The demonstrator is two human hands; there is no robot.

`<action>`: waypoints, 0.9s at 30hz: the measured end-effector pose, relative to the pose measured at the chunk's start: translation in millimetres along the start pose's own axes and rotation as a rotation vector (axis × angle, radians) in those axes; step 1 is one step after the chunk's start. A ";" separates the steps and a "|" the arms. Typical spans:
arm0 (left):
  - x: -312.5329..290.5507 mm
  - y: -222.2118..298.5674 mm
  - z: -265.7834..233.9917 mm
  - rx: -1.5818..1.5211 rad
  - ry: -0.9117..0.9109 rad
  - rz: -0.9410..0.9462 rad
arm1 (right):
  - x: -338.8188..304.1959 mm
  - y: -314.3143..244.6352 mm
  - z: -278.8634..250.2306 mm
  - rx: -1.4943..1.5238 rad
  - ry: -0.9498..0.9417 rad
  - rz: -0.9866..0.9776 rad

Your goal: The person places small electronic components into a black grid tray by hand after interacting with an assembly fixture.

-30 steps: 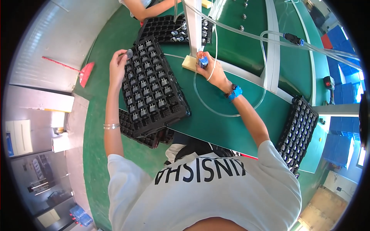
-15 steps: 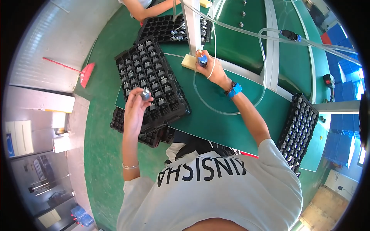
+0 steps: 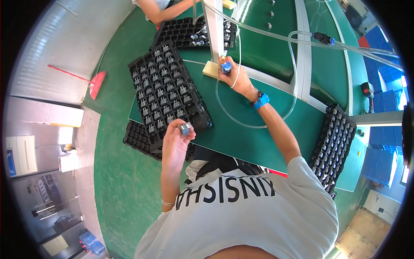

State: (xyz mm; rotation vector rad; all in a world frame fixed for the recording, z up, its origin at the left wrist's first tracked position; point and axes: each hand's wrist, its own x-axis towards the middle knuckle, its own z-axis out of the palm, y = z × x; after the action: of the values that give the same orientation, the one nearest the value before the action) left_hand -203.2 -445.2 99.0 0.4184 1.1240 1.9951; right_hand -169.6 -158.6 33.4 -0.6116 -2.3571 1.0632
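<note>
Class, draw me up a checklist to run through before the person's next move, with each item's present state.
1. Left hand gripping the small grey part: ok, held at the fingertips.
2. Right hand gripping the blue object with an orange top: ok.
3. Both held things apart: ok, a wide gap separates them.
4. Right hand free of lines across it: not ok, a thin white cord crosses it in view.
5. Left hand raised clear of the loaded black tray: cannot tell from this view.

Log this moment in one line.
left hand: holds small grey part; right hand: holds blue-and-orange object; black tray: holds rows of pieces
</note>
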 end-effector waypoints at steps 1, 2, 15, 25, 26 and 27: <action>-0.3 -1.2 2.6 0.011 -0.026 -0.027 | 0.3 1.8 0.8 0.000 0.001 0.000; -0.6 -2.2 4.7 0.023 -0.052 -0.054 | 1.1 5.2 2.5 -0.013 0.012 -0.021; -0.9 -1.5 9.5 0.075 -0.088 -0.046 | -1.1 0.0 -1.8 0.042 0.042 -0.083; -2.7 -4.5 7.5 0.087 -0.062 -0.082 | 2.4 4.0 -1.8 0.047 0.080 -0.131; -2.7 -4.6 7.9 0.083 -0.065 -0.082 | 1.9 1.5 -2.8 0.045 0.072 -0.129; -2.6 -4.8 8.3 0.079 -0.068 -0.082 | 1.5 -0.1 -3.6 0.043 0.065 -0.127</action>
State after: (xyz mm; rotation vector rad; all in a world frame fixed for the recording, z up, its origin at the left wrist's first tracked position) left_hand -194.1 -441.1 99.8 0.4699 1.1620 1.8561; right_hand -168.7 -155.9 35.9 -0.4668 -2.2781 1.0196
